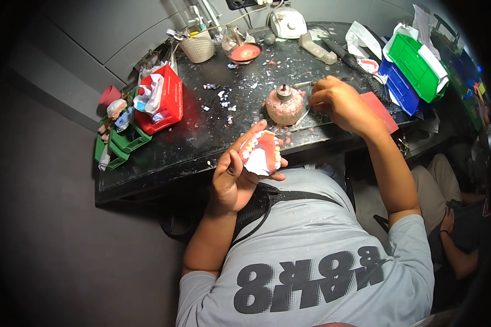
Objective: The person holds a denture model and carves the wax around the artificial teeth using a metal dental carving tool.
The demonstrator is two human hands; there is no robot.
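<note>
My left hand (pixel 235 177) holds a denture model (pixel 262 154) just over the table's front edge. It has pink wax, a row of yellowish teeth and a white base, and my fingers wrap round its sides and underside. To the right of a glass spirit lamp (pixel 285 106), my right hand (pixel 337 102) is low over the table with its fingers curled together. Whatever those fingers hold, if anything, is hidden. One slim metal tool (pixel 302 84) lies behind the lamp, and a thin pale tool (pixel 301 119) lies between the lamp and my right hand.
Red bin (pixel 172 101) and green bin (pixel 132 139) stand at the left; green bin (pixel 417 65) and blue bin (pixel 396 87) at the right. A pink wax sheet (pixel 379 111) lies beside my right forearm. Behind are a tool cup (pixel 197 48) and pink dish (pixel 245 52). Someone sits at right.
</note>
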